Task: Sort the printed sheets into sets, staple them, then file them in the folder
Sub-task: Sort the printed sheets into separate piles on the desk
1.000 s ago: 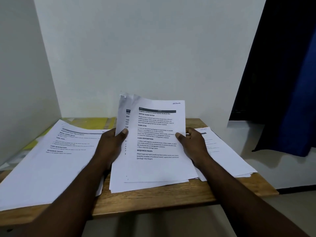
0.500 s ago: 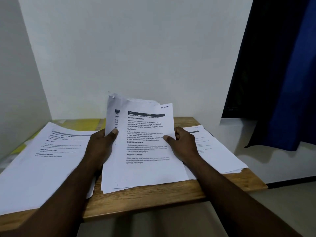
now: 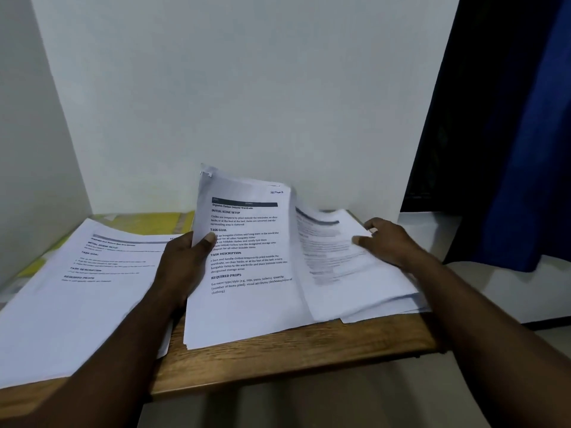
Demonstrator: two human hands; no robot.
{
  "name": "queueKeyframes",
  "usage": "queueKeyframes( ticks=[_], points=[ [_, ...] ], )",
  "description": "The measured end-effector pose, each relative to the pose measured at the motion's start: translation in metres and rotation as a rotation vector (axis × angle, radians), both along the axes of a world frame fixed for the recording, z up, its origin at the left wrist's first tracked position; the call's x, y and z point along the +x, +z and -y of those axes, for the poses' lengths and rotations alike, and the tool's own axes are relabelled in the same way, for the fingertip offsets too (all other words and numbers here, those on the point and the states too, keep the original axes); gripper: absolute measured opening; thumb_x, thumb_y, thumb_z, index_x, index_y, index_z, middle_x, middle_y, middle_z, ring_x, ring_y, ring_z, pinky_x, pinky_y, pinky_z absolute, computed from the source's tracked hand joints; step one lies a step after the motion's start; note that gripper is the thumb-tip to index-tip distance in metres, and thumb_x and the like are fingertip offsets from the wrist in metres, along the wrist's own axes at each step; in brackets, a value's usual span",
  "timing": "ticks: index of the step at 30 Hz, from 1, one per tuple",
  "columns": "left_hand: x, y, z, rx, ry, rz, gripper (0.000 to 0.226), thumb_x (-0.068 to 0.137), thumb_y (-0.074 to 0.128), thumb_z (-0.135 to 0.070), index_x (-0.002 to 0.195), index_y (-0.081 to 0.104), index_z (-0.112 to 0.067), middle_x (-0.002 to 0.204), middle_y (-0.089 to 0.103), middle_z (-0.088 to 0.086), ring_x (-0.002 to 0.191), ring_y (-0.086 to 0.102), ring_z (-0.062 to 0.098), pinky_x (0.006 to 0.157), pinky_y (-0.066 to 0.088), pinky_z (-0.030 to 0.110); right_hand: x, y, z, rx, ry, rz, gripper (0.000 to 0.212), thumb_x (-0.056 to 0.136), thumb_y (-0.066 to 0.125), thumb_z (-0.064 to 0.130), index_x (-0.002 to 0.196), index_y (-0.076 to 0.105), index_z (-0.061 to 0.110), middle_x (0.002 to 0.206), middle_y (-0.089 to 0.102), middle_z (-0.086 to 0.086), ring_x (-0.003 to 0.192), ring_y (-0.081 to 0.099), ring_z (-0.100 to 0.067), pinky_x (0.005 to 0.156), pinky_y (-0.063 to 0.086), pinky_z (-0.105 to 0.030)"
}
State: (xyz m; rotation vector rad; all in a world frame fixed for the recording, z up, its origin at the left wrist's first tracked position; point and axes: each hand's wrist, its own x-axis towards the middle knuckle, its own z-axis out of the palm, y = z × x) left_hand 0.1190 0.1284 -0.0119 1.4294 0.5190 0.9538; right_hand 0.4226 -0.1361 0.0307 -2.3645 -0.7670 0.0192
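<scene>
- Head view: the left grip [image 3: 185, 264] clamps a tilted stack of printed sheets [image 3: 247, 298] at the centre of the worktop [image 3: 293, 353], thumb across the text.
- The right grip [image 3: 389, 242] rests on the blurred right pile [image 3: 349, 282]; whether it pinches or lies flat cannot be told.
- The stack's lower edge nears the worktop's front edge; a yellow folder [image 3: 154, 222] lies behind the left pile [image 3: 77, 298].

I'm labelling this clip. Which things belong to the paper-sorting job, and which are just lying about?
Job: middle stack, gripped by left hand; right pile, right hand on it; left pile; yellow folder.
Lying about: wooden table; blue curtain.
</scene>
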Motion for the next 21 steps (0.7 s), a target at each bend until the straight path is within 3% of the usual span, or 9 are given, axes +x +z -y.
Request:
queueKeyframes(
  ticks=[2,6,9,12,17,19,21],
  points=[
    [-0.001,-0.001,-0.002,-0.006,-0.001,0.007,0.011,0.102,0.068,-0.021,0.106,0.077,-0.016,0.094,0.082,0.000,0.083,0.079,0.021,0.079,0.059,0.036,0.013,-0.002,0.015,-0.141,-0.023,0.043,0.041,0.085,0.083,0.048,0.117,0.066,0.029,0.115,0.062,0.004,0.104,0.058,-0.017,0.084,0.045,-0.030],
    [0.000,-0.002,-0.004,0.030,0.012,-0.017,0.011,0.101,0.070,-0.027,0.101,0.079,-0.019,0.096,0.082,0.002,0.089,0.079,0.028,0.086,0.059,0.041,0.024,-0.021,0.033,-0.222,-0.165,0.141,0.034,0.083,0.082,0.055,0.104,0.065,0.033,0.107,0.071,0.000,0.094,0.064,-0.020,0.079,0.053,-0.034],
    [0.000,-0.002,-0.004,0.044,0.017,-0.032,0.011,0.100,0.070,-0.028,0.099,0.079,-0.020,0.092,0.082,-0.001,0.084,0.079,0.023,0.081,0.059,0.037,0.022,-0.035,0.034,-0.165,-0.251,0.193,0.037,0.087,0.078,0.057,0.110,0.066,0.031,0.106,0.071,-0.002,0.094,0.064,-0.024,0.073,0.047,-0.033],
    [0.000,-0.004,-0.006,0.026,-0.005,-0.012,0.012,0.100,0.071,-0.027,0.102,0.079,-0.019,0.099,0.082,0.004,0.091,0.079,0.028,0.088,0.059,0.044,0.020,-0.038,0.029,-0.161,-0.290,0.233,0.040,0.087,0.075,0.058,0.113,0.065,0.029,0.106,0.071,-0.004,0.098,0.066,-0.029,0.073,0.047,-0.033],
    [-0.002,-0.001,-0.003,0.044,0.002,-0.017,0.012,0.101,0.070,-0.026,0.101,0.077,-0.017,0.091,0.082,-0.001,0.082,0.079,0.020,0.075,0.059,0.033,0.011,-0.034,0.019,-0.207,-0.335,0.323,0.046,0.089,0.074,0.053,0.118,0.064,0.019,0.120,0.064,-0.008,0.111,0.062,-0.033,0.086,0.053,-0.040],
    [-0.001,-0.001,-0.004,0.027,-0.004,-0.008,0.014,0.100,0.070,-0.026,0.104,0.078,-0.015,0.095,0.082,0.003,0.086,0.079,0.025,0.081,0.060,0.038,0.001,-0.028,0.011,-0.120,-0.292,0.428,0.047,0.090,0.076,0.051,0.119,0.065,0.016,0.124,0.060,-0.010,0.115,0.059,-0.035,0.088,0.052,-0.043],
    [0.000,-0.001,-0.005,0.018,-0.007,-0.012,0.015,0.100,0.070,-0.027,0.106,0.077,-0.014,0.096,0.082,0.003,0.087,0.079,0.026,0.078,0.060,0.036,-0.015,-0.020,-0.003,0.084,-0.169,0.425,0.040,0.088,0.080,0.051,0.108,0.068,0.019,0.113,0.066,-0.007,0.106,0.062,-0.030,0.085,0.052,-0.041]
  ],
)
